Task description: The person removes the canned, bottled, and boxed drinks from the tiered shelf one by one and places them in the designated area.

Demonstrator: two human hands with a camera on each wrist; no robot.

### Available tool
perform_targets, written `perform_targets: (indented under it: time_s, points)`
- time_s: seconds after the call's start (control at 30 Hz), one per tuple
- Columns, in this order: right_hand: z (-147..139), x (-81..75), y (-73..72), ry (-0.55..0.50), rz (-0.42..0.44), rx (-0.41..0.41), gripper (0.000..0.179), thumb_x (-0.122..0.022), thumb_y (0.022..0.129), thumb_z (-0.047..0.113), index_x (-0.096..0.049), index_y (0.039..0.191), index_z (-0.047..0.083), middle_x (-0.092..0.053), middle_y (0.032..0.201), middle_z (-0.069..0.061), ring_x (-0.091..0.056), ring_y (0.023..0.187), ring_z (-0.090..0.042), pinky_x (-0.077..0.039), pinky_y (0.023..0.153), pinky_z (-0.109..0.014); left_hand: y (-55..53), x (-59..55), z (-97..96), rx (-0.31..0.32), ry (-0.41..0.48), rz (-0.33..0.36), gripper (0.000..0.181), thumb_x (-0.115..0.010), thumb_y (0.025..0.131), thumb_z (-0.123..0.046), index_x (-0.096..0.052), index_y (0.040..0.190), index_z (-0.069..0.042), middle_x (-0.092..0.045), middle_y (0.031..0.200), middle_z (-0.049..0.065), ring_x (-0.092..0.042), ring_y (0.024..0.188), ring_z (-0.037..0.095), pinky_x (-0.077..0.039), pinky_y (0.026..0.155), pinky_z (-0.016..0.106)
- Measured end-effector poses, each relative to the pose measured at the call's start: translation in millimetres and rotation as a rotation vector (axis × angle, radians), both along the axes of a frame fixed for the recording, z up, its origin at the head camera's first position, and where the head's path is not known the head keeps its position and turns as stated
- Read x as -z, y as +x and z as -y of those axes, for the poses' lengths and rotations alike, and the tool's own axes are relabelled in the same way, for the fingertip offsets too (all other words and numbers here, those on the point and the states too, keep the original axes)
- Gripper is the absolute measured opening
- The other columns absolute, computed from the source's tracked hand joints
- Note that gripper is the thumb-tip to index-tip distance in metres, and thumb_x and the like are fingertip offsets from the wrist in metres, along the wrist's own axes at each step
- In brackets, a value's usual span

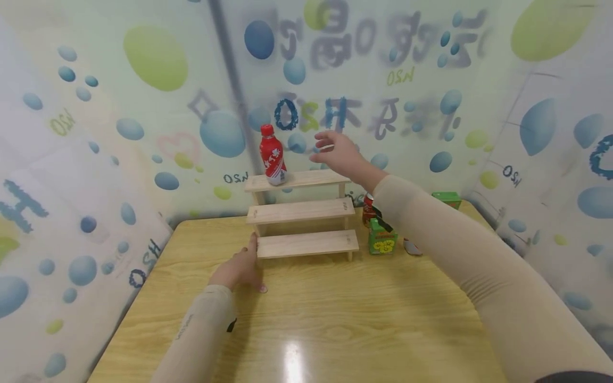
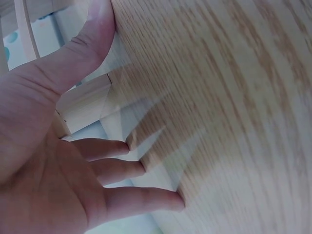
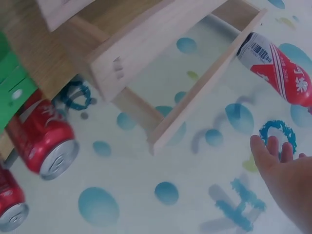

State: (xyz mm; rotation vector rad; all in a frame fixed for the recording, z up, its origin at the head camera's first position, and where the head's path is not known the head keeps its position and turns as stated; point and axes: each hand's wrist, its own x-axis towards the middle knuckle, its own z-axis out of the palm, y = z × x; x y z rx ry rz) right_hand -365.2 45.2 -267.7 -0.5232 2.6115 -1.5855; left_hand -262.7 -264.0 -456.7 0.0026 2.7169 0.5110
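Observation:
A three-tier wooden step shelf [image 1: 306, 244] stands on the table. On its top board, towards the left end, a red plastic drink bottle [image 1: 273, 154] with a red cap is upright. My right hand [image 1: 341, 155] is raised above the right part of that board, fingers loosely bent and holding nothing; a gap separates it from the bottle. At the left end of the lowest board is my left hand [image 1: 238, 266], and in the left wrist view its extended fingertips [image 2: 168, 199] touch the tabletop beside a wooden leg of the shelf [image 2: 87, 102].
Right of the shelf stand a green box with yellow flowers [image 1: 383, 240] and a red drink can [image 1: 368, 208]. Another green box [image 1: 446, 199] sits farther right, partly behind my right sleeve. The right wrist view shows a second red can [image 3: 10, 202]. A patterned wall [image 1: 201, 175] rises behind the table.

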Motion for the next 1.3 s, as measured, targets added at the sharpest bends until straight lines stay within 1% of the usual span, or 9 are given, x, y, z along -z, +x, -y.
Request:
perform_targets:
  time_s: [0.17,0.3,0.37,0.5,0.63,0.87,1.03,1.17,1.3]
  points:
    - [32,-4.6,-11.1,-0.012,0.038,0.001,0.067,-0.075,0.102,0.028,-0.045,0.16,0.015,-0.054,0.158,-0.01,-0.053,0.146,-0.028,-0.05,0.119,-0.048,-0.2,-0.2,0.0,0.008,-0.009,-0.001,0.17,-0.106,0.057,-0.036,0.02,0.168,-0.01,-0.019,0.168,0.044,-0.03,0.152,0.064,-0.034,0.121,0.073]
    - [59,-3.5,-19.6,-0.011,0.037,-0.004,0.069,-0.074,0.102,0.031,-0.043,0.162,0.014,-0.051,0.161,-0.011,-0.052,0.146,-0.029,-0.049,0.12,-0.047,0.2,-1.3,-0.5,0.006,-0.001,0.005,0.17,-0.106,0.058,-0.035,0.02,0.168,-0.01,-0.017,0.168,0.044,-0.027,0.153,0.065,-0.032,0.122,0.075]
    - [70,-1.8,-22.0,-0.009,0.043,0.0,0.07,-0.074,0.102,0.033,-0.042,0.162,0.016,-0.05,0.162,-0.01,-0.051,0.147,-0.027,-0.05,0.119,-0.045,-0.5,-1.4,-1.2,0.011,0.005,0.005,0.17,-0.106,0.058,-0.035,0.02,0.169,-0.01,-0.016,0.168,0.044,-0.027,0.153,0.065,-0.032,0.122,0.075]
    - [94,1.6,-23.1,-0.065,0.073,0.02,0.077,-0.076,0.1,0.034,-0.036,0.165,0.02,-0.047,0.164,-0.008,-0.051,0.146,-0.024,-0.052,0.118,-0.041,-0.8,-1.2,0.2,0.014,-0.007,-0.002,0.169,-0.106,0.058,-0.035,0.02,0.169,-0.011,-0.018,0.168,0.044,-0.028,0.153,0.064,-0.034,0.121,0.075]
    - [112,4.7,-25.5,-0.108,0.063,0.029,0.082,-0.078,0.099,0.033,-0.032,0.166,0.02,-0.05,0.162,-0.008,-0.055,0.142,-0.023,-0.053,0.116,-0.039,-0.7,-2.3,1.7,0.017,-0.023,-0.01,0.169,-0.106,0.059,-0.036,0.021,0.168,-0.01,-0.019,0.168,0.044,-0.029,0.152,0.065,-0.035,0.12,0.074]
    - [124,16.1,-32.6,-0.1,0.06,0.025,0.08,-0.075,0.102,0.029,-0.029,0.167,0.022,-0.054,0.159,-0.006,-0.057,0.14,-0.023,-0.051,0.119,-0.043,1.6,-2.5,-0.8,0.005,-0.016,0.022,0.169,-0.105,0.06,-0.038,0.022,0.168,-0.011,-0.017,0.169,0.043,-0.032,0.153,0.061,-0.036,0.121,0.073]
    - [127,23.7,-36.3,-0.115,0.025,0.018,0.076,-0.071,0.105,0.028,-0.029,0.167,0.022,-0.053,0.16,-0.006,-0.059,0.14,-0.025,-0.051,0.118,-0.045,4.3,-4.6,-2.6,0.0,-0.013,0.023,0.168,-0.105,0.061,-0.035,0.021,0.168,-0.009,-0.017,0.168,0.045,-0.033,0.152,0.062,-0.035,0.122,0.072]
    - [126,24.9,-36.9,-0.131,0.006,0.006,0.075,-0.07,0.105,0.025,-0.029,0.167,0.023,-0.055,0.159,-0.007,-0.06,0.138,-0.025,-0.052,0.117,-0.046,5.0,-6.5,-4.1,0.0,-0.019,0.024,0.167,-0.105,0.061,-0.034,0.021,0.168,-0.008,-0.017,0.168,0.045,-0.033,0.151,0.063,-0.035,0.122,0.072]
    - [124,22.7,-36.8,-0.154,0.001,0.019,0.076,-0.073,0.103,0.02,-0.031,0.166,0.025,-0.057,0.156,-0.006,-0.061,0.136,-0.024,-0.053,0.115,-0.044,3.7,-7.6,-4.9,0.005,-0.026,0.015,0.167,-0.105,0.062,-0.034,0.02,0.168,-0.008,-0.019,0.167,0.044,-0.036,0.15,0.062,-0.037,0.121,0.072]
